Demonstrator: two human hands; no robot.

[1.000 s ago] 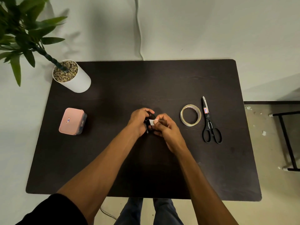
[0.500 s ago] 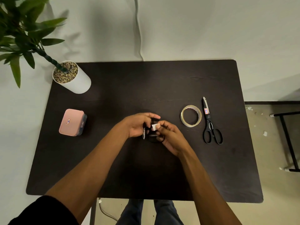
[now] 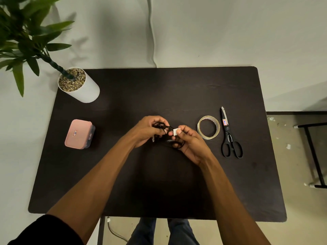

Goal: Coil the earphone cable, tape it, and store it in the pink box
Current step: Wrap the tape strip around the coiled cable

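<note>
Earphone cable [image 3: 166,134], bunched in black loops, sits between your hands over the middle of the dark table [image 3: 159,188], your left hand [image 3: 146,131] curled around one side, your right hand [image 3: 192,145] pinching a white piece of tape [image 3: 176,131] at the other, the pink box [image 3: 78,134] well to the left.

A single wide-angle camera worn on the person's head looks forward and steeply down onto a dark table [image 3: 159,96]. It sits far enough back that the whole tabletop fits, far edge across the upper middle, near edge low in the frame with the person's legs below it. Both forearms enter from the bottom corners, and the left hand [image 3: 146,130] and right hand [image 3: 192,142] meet on the earphone cable [image 3: 166,128] at the centre. A potted plant [image 3: 83,89] fills the upper left, wall [image 3: 212,32] spans the top, and floor [image 3: 286,156] shows at the right edge.
</note>
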